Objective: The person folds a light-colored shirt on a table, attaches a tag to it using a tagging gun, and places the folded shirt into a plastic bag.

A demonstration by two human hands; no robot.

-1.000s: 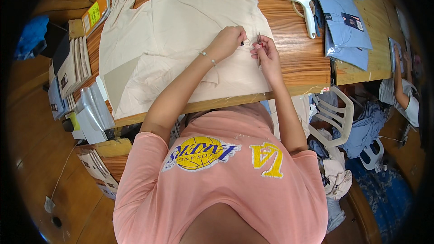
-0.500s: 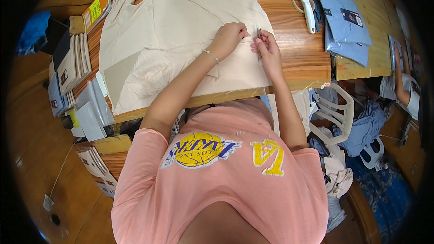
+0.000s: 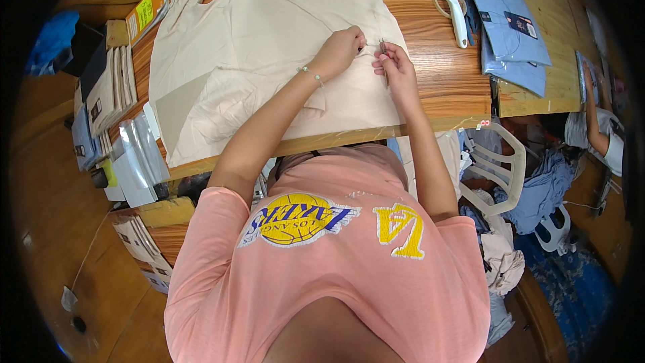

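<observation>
A cream shirt [image 3: 269, 27] lies spread over the wooden table, rumpled into folds on its near left part. My left hand [image 3: 341, 48] is closed over the cloth, its fingertips pinching a bit of the shirt near its right edge. Just beside it, my right hand [image 3: 398, 74] grips small metal thread snips [image 3: 383, 47], their points facing away from me. The blades are close to the cloth, and most of the handle is hidden by my fingers. A flat grey-beige board [image 3: 180, 113] shows at the shirt's lower left.
Right of the shirt lies a white lint roller [image 3: 458, 13]. Bagged blue shirts [image 3: 514, 37] are stacked beyond it. Folded packed shirts [image 3: 111, 94] and clear plastic bags [image 3: 140, 151] line the left edge. A white chair [image 3: 504, 168] stands at the right, near another person's arm [image 3: 594, 114].
My left hand has shifted slightly away from me and to the left. The snips in my right hand have tilted a little, their points turning slightly left.
</observation>
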